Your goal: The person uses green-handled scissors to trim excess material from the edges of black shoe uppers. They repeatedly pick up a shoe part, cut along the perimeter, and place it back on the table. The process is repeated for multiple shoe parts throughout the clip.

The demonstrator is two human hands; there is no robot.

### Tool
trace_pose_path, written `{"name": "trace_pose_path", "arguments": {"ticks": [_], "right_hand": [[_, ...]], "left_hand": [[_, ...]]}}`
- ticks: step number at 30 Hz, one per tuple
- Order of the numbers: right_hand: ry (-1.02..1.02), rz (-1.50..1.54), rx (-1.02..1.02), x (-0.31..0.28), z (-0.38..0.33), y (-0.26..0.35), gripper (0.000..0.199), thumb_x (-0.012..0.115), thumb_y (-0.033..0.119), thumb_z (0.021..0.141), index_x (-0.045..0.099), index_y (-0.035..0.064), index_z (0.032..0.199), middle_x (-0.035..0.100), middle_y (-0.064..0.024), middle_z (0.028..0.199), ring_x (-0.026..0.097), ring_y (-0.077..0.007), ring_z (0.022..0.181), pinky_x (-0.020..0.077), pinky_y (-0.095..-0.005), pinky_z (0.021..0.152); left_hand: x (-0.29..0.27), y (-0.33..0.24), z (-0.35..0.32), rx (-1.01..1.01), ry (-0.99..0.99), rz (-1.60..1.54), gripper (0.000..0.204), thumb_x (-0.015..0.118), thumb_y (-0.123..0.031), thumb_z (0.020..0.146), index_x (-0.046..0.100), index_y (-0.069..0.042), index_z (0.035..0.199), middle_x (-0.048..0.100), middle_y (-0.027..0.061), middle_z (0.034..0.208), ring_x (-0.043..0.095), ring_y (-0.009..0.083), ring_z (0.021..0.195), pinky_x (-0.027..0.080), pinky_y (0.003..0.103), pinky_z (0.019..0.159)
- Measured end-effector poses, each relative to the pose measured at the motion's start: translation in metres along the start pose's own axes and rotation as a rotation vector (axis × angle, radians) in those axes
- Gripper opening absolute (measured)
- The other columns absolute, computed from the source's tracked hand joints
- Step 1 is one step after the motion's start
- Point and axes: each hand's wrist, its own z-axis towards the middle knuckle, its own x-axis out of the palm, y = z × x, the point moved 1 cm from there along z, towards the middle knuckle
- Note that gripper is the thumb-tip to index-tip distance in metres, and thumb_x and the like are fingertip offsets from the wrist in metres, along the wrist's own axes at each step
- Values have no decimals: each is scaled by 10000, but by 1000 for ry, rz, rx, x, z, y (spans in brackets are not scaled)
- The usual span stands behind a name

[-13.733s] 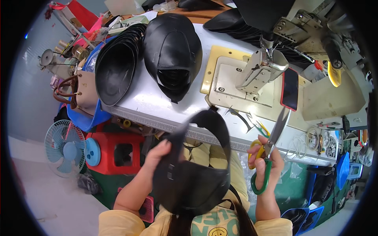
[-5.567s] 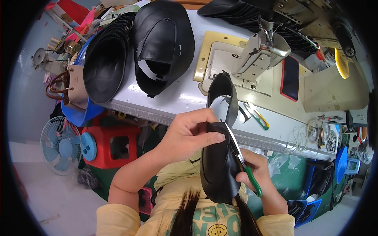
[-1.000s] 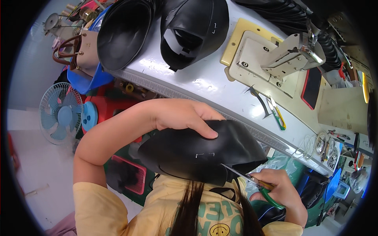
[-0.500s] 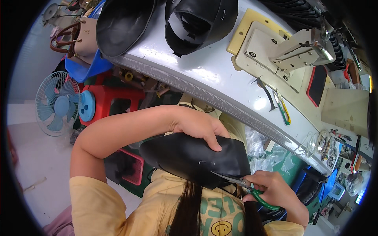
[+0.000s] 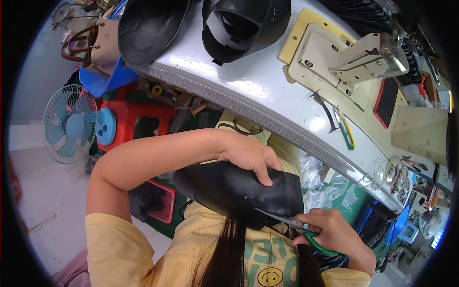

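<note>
A curved black leather-like piece (image 5: 220,186) lies across my lap, with a small light mark on its face. My left hand (image 5: 251,155) grips its far edge, thumb on top and the other fingers hidden behind. Green-handled scissors (image 5: 318,243) are in my right hand (image 5: 330,229), fingers wrapped round the handles. Their metal blades reach left onto the lower right edge of the black piece, by a fold there. Whether the blades are fully closed is too small to tell.
On the white table (image 5: 229,81) stand more black shaped pieces (image 5: 246,28), a sewing machine (image 5: 349,62), small green-and-yellow snips (image 5: 345,129) and a phone (image 5: 385,103). A ruler strip (image 5: 239,105) edges the table. To the left are a red stool (image 5: 143,112) and a fan (image 5: 71,124).
Both hands, the black piece and the scissors keep nearly the same places. The whole view has shifted very slightly.
</note>
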Motion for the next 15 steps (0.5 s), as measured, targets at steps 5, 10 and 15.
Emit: {"name": "trace_pose_path", "arguments": {"ticks": [5, 10, 15], "right_hand": [[0, -17, -5, 2, 2, 1, 440, 780, 312, 631, 627, 51, 951, 569, -87, 667, 583, -261, 539, 454, -313, 492], [-83, 3, -45, 6, -2, 3, 419, 801, 251, 593, 622, 75, 928, 479, -52, 595, 468, -196, 492, 371, -293, 470], [-403, -146, -52, -29, -16, 3, 501, 802, 300, 560, 626, 70, 969, 520, -53, 611, 495, -189, 499, 376, -284, 454]], "left_hand": [[1, 1, 2, -9, 32, -31, 231, 591, -87, 814, 578, 36, 1009, 628, 25, 890, 565, 65, 755, 462, 217, 707], [10, -16, -13, 47, -45, 261, 221, 630, -127, 798, 591, 36, 942, 631, 19, 869, 556, 71, 767, 452, 225, 708], [8, -58, -70, 393, -497, 381, 319, 650, -94, 768, 558, 43, 1042, 625, 53, 926, 566, 107, 850, 446, 249, 779]]}}
